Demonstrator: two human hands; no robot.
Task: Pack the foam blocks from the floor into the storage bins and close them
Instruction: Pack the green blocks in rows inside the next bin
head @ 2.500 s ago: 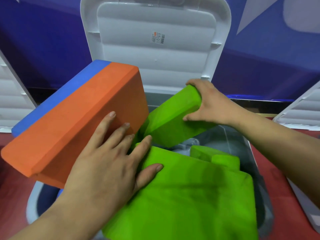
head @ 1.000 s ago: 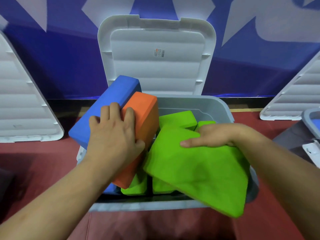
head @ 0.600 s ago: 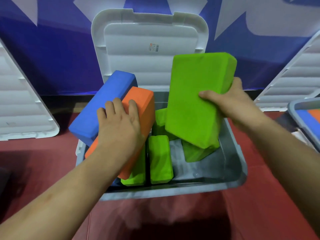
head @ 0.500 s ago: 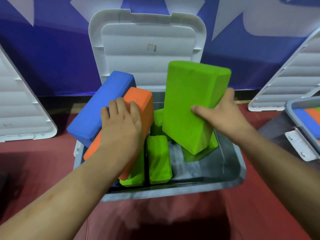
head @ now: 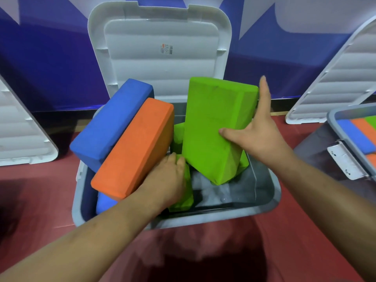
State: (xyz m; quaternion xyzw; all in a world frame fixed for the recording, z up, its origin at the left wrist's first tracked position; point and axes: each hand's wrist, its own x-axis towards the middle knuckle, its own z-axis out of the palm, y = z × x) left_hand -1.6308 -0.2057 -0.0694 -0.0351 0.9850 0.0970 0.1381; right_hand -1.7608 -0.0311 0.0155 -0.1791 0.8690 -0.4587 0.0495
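An open grey storage bin [head: 203, 218] stands on the red floor, its white lid [head: 160, 58] leaning up against the blue wall. A blue block [head: 109, 123] and an orange block [head: 134, 147] lean tilted over the bin's left rim. My right hand [head: 258, 135] holds a large green block [head: 211, 127] upright and tilted, thumb on its front face, fingers along its right side; its lower corner is down inside the bin. My left hand [head: 164, 182] is low in the bin under the orange block, fingers bent over a small green block [head: 185, 200] standing there.
Another blue block [head: 104, 201] lies at the bin's bottom left. A second grey bin [head: 333, 117] at the right edge holds blue, orange and green blocks, with a white latch [head: 343, 159] on its side. White lids lean against the wall at left [head: 22, 135] and right [head: 333, 84].
My left hand left the orange block and dropped onto the small green block. My right hand lowered the large green block further into the bin, its fingers now showing along the block's side.
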